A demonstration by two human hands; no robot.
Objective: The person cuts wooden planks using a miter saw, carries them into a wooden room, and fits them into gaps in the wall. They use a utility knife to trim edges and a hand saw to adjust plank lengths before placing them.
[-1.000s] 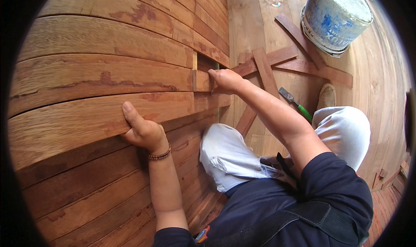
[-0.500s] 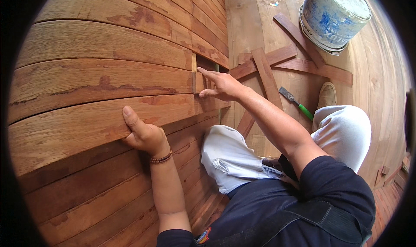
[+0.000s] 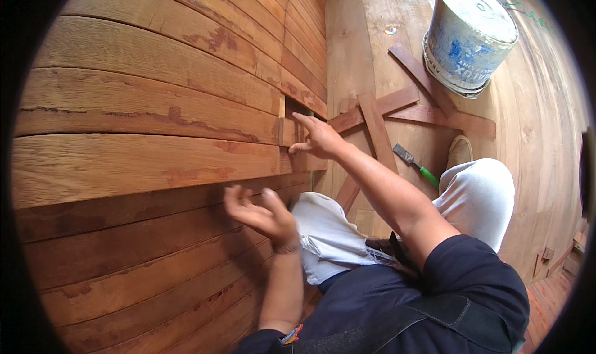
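Note:
My right hand [image 3: 321, 138] reaches to the end of the wooden boards, fingers and thumb apart, by a rectangular gap [image 3: 298, 107] between slats. Its fingertips are at the short wood piece there; whether they press on it is hard to tell. My left hand [image 3: 264, 217], slightly blurred, is below the front edge of the outermost board [image 3: 149, 166], fingers spread and nothing in it. Reddish-brown slats [image 3: 155, 105] with dark stains run side by side across the upper left. Below the overhanging edge, more boards [image 3: 143, 248] form the lower side.
A chisel with a green handle [image 3: 428, 176] lies on the floor near my shoe [image 3: 459, 150]. Several loose wood strips [image 3: 380, 127] lie crossed beyond it. A paint-smeared bucket [image 3: 475, 43] with a pale lid stands at the back right. Small wood offcuts [image 3: 547, 253] are at the far right.
My left hand has let go of the outer board's edge and moved right, now below it. My right hand stays near the gap. The view has shifted slightly.

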